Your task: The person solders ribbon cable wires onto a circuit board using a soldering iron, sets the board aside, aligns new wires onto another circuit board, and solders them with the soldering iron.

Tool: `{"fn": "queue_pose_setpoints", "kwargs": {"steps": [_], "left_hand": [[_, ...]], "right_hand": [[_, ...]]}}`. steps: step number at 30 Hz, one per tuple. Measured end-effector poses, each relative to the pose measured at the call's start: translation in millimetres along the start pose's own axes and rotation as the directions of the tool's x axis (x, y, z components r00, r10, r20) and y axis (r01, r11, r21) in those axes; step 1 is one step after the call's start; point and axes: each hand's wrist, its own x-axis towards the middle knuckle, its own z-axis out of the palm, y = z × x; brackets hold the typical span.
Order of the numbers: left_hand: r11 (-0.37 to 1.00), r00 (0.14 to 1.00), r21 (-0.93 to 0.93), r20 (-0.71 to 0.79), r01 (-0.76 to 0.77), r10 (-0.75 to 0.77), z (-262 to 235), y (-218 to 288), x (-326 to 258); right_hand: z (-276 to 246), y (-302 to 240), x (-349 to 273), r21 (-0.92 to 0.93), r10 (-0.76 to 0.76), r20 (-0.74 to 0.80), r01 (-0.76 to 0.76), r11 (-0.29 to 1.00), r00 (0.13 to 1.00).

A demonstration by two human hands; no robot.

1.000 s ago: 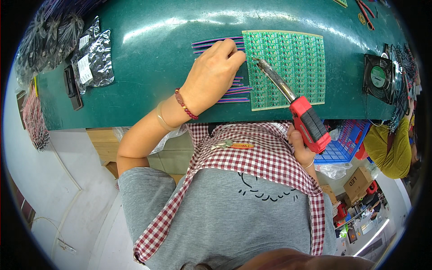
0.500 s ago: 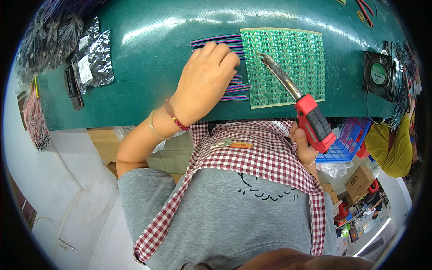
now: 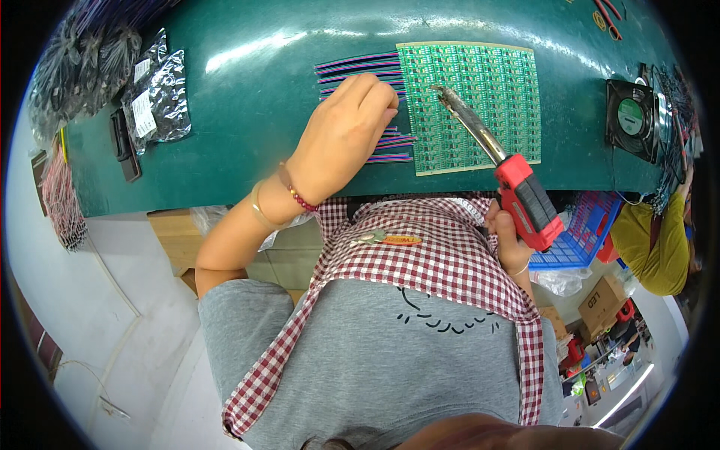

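Note:
My left hand (image 3: 346,131) is closed in a pinch at the left edge of a green circuit board panel (image 3: 480,112). Its fingers cover part of a row of thin blue, pink and black wires (image 3: 356,69); whatever is pinched is hidden beneath them. More wire ends (image 3: 390,157) show below the fingertips, reaching the panel's edge. My right hand (image 3: 510,238) is wrapped round a red and black soldering iron (image 3: 529,202), partly behind its handle. The iron's metal tip points up and left, over the left part of the panel.
On the green table (image 3: 247,112), clear plastic bags (image 3: 161,105) and bundled dark wires (image 3: 82,82) lie left. A black fan (image 3: 632,120) stands right, red-handled pliers (image 3: 609,19) far right. A blue basket (image 3: 581,232) is below the edge. Another person's yellow-green sleeve (image 3: 652,251) shows at right.
The panel and wires appear slightly higher and farther left in view. The iron's tip stays over the panel's left part. Both hands keep nearly the same pose.

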Motion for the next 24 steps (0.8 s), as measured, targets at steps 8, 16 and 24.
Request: {"fn": "queue_pose_setpoints", "kwargs": {"steps": [8,16,24], "left_hand": [[0.998,0.999,0.051,-0.02,-0.039,0.04,13,-13,3],[0.995,0.999,0.096,0.005,-0.035,0.034,13,-14,6],[0.997,0.999,0.076,0.029,-0.024,0.022,11,-14,7]], "right_hand": [[3,2,5,-0.046,-0.032,0.096,0.037,0.998,0.995],[8,6,11,-0.034,-0.074,0.084,0.077,0.996,0.994],[4,3,8,-0.115,0.069,0.077,-0.06,0.992,0.995]]}}
